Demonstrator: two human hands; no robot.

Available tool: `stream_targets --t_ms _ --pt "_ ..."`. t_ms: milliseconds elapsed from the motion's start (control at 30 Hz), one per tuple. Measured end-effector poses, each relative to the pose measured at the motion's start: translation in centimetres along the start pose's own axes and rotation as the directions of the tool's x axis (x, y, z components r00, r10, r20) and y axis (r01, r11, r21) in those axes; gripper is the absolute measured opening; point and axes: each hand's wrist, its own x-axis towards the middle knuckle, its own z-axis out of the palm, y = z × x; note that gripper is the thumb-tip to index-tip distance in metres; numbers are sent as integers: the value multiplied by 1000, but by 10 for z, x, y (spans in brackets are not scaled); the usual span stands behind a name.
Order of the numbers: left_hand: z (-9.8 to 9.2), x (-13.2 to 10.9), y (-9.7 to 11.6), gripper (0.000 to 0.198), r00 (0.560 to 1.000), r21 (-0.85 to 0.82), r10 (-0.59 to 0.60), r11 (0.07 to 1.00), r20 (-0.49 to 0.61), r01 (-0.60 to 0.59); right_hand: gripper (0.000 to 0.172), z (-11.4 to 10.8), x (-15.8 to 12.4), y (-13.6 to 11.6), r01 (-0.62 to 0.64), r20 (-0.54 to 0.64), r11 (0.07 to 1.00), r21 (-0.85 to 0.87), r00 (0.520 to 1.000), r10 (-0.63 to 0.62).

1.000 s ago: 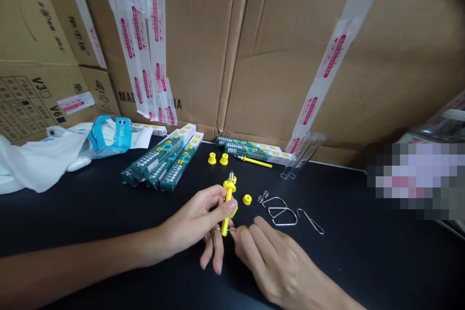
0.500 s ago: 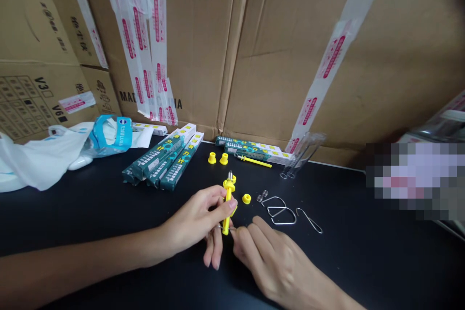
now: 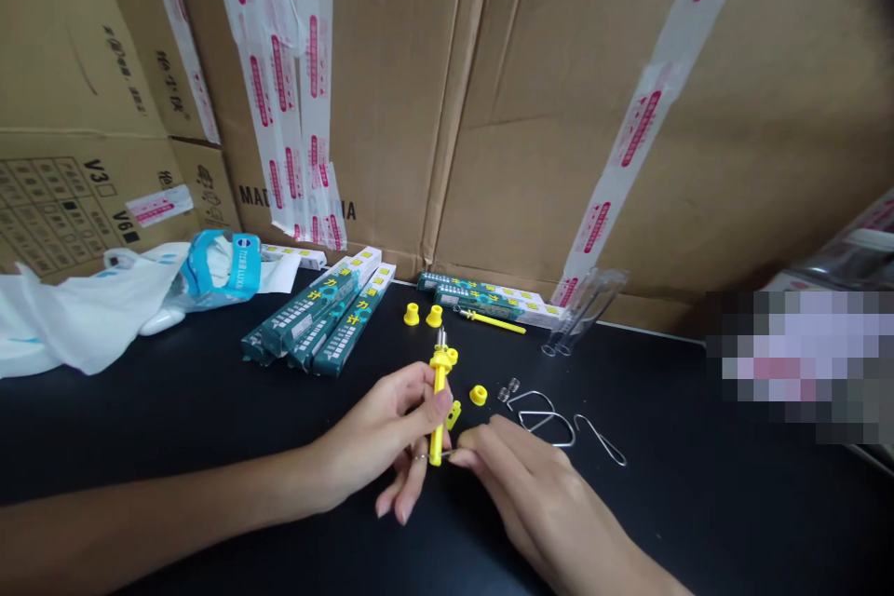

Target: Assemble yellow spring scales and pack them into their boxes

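My left hand (image 3: 387, 424) pinches a yellow plastic spring scale rod (image 3: 438, 384) upright between thumb and fingers. A metal spring (image 3: 442, 337) sticks out of the rod's top, above a yellow collar. Behind the rod, a small flat yellow piece (image 3: 453, 414) shows by the left fingers. Close to the rod's lower end, my right hand (image 3: 541, 494) is closed on a thin metal wire hook (image 3: 448, 454). The wire crosses the rod's bottom tip and shows on both sides of it. My right fingertips partly hide the wire.
Bent wire hooks (image 3: 601, 440) and small springs (image 3: 509, 389) lie on the right. Yellow caps (image 3: 479, 395) and another yellow rod (image 3: 494, 322) lie farther back. Green-white boxes (image 3: 318, 312), clear tubes (image 3: 587, 312) and a white plastic bag (image 3: 90, 317) stand before the cardboard wall (image 3: 391, 93).
The whole view has shifted slightly. My right fingers have drawn a little away from the rod, so more wire shows between them. The left hand keeps its hold.
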Motion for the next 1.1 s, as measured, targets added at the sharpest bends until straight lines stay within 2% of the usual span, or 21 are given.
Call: stream_targets --t_ms 67,100,200,300,400,467,533,667,733,800,900,967,1100 --pt "1 0 -1 48 994 -18 65 998 -85 -67 33 1 1 0 -179 -13 965 192 983 185" --pt "1 1 -1 49 985 -18 99 995 -139 -103 29 2 2 -1 -274 2 918 286 959 285" --pt "3 1 -2 57 941 47 178 984 -288 -172 22 4 5 -4 -487 126 699 524 856 502" --pt "5 0 -2 61 909 122 223 974 -353 -192 25 6 7 -8 -524 240 488 697 813 531" --pt "5 -1 -3 58 889 168 259 963 -376 -210 43 10 10 -11 -493 304 279 824 800 517" --pt "5 -3 -3 55 882 197 276 957 -381 -214 40 13 11 -12 -502 358 178 846 783 508" --pt "4 -4 -3 52 885 207 278 955 -373 -213 30 15 12 -12 -542 398 160 825 757 518" --pt "1 -6 -2 43 886 190 335 939 -321 -286 35 14 9 -9 -617 380 258 743 707 596" --pt "1 -7 -1 41 889 162 358 932 -285 -323 37 12 6 -8 -646 369 314 695 696 615" --pt "2 -8 0 43 906 90 344 939 -248 -332 40 10 4 -7 -646 330 401 650 715 617" --pt "5 -8 0 46 925 10 323 945 -202 -327 37 9 3 -6 -587 244 511 628 772 587" --pt "6 -7 1 43 923 38 326 945 -207 -325 32 12 4 -5 -555 241 467 689 782 575" --pt "3 -5 3 37 884 273 386 909 -266 -315 34 17 4 -4 -546 339 217 809 735 587"
